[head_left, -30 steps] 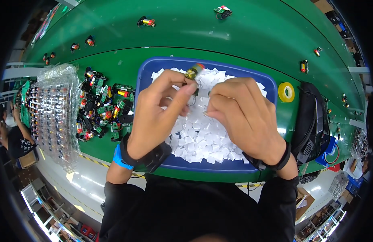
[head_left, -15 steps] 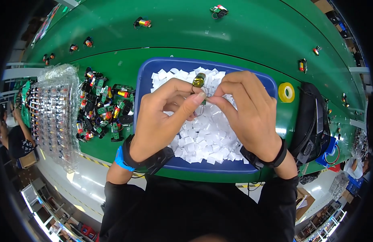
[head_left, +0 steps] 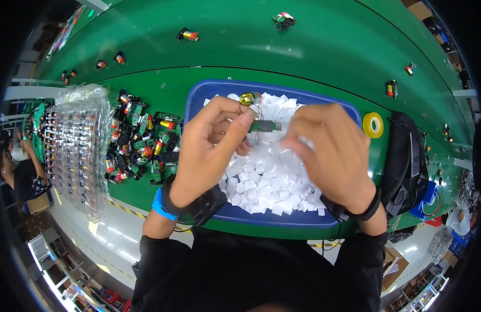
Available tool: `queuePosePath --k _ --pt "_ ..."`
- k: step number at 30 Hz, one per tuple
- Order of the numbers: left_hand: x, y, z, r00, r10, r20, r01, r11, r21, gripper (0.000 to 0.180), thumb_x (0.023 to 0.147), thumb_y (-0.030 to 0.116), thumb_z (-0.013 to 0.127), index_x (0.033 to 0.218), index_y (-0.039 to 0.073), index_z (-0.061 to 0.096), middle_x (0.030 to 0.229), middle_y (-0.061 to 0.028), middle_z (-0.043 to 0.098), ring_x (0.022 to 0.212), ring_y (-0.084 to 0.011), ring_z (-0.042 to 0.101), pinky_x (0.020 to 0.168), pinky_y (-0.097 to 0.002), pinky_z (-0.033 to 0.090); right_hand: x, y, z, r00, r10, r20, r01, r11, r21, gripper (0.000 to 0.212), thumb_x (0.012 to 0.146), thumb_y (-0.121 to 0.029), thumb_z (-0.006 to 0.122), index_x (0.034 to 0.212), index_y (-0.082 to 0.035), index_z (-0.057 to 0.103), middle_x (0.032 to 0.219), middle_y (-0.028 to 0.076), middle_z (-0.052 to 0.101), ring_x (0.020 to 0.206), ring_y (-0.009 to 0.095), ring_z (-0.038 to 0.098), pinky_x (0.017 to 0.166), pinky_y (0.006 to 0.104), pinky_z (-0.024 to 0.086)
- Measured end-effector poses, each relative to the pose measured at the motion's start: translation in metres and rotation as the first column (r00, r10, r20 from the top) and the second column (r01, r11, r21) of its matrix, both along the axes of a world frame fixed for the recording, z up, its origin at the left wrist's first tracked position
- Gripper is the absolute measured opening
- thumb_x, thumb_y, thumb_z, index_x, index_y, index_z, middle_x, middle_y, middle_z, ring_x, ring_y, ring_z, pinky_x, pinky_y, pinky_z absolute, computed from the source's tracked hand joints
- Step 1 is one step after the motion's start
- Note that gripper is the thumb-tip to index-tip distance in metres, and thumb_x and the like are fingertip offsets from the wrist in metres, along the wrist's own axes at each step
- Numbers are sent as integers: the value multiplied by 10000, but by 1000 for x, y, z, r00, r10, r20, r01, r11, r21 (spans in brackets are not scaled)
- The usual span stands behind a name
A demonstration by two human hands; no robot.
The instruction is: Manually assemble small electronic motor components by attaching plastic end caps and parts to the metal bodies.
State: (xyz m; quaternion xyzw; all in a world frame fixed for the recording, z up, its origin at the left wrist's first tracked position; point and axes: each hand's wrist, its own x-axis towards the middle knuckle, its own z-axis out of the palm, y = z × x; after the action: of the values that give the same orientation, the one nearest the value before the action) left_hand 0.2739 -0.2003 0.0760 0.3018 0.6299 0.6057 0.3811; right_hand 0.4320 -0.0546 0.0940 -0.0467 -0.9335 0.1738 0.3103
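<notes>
Above the blue tray [head_left: 272, 221], my left hand [head_left: 212, 138] pinches a small green circuit board [head_left: 259, 126] between thumb and fingers. A dark part and a metal plug stick out from the board toward the right. Thin wires run from it to a small cylindrical battery [head_left: 247, 99] with a shiny yellow-gold end, resting above my left fingertips. My right hand [head_left: 334, 156] hovers just right of the plug, apart from it. Its fingers are smeared by motion, so whether it holds anything is unclear. Many small white paper pieces [head_left: 266, 182] lie in the tray under both hands.
Left of the tray lies a pile of circuit boards with batteries [head_left: 141, 140]; beyond it stands a clear plastic tray stack [head_left: 76, 151]. A yellow tape roll [head_left: 373, 125] and a black bag [head_left: 405, 161] are on the right. Several battery assemblies [head_left: 188, 35] dot the far green surface.
My right hand has drawn away from the board to the right. The board now shows its plug pointing right, and the battery has tipped over sideways in my left hand.
</notes>
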Motion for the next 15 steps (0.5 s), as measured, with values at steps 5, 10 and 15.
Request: queuePosePath --k 5,10,15 --pt "6 -5 3 976 -186 -112 188 982 11 99 982 88 612 1010 -6 596 794 -42 650 660 -72 624 588 -231 493 5 14 10 965 -131 226 154 984 -88 407 776 -76 767 1161 -13 652 1123 143 657 989 339 642 787 392 527" --pt "13 -6 3 932 -271 -242 281 960 11 82 954 69 643 988 9 599 728 -27 625 617 -69 581 576 -227 458 5 6 8 990 104 92 -58 913 -405 369 821 -107 759 1151 15 650 1074 150 673 949 311 658 774 373 521" --pt "15 -3 1 963 -197 -182 185 979 -81 168 915 22 610 1070 22 548 708 -38 634 578 -79 598 528 -232 448 6 7 2 967 180 180 -88 900 -427 294 773 -110 804 1022 -10 687 889 106 697 780 276 650 706 347 504"
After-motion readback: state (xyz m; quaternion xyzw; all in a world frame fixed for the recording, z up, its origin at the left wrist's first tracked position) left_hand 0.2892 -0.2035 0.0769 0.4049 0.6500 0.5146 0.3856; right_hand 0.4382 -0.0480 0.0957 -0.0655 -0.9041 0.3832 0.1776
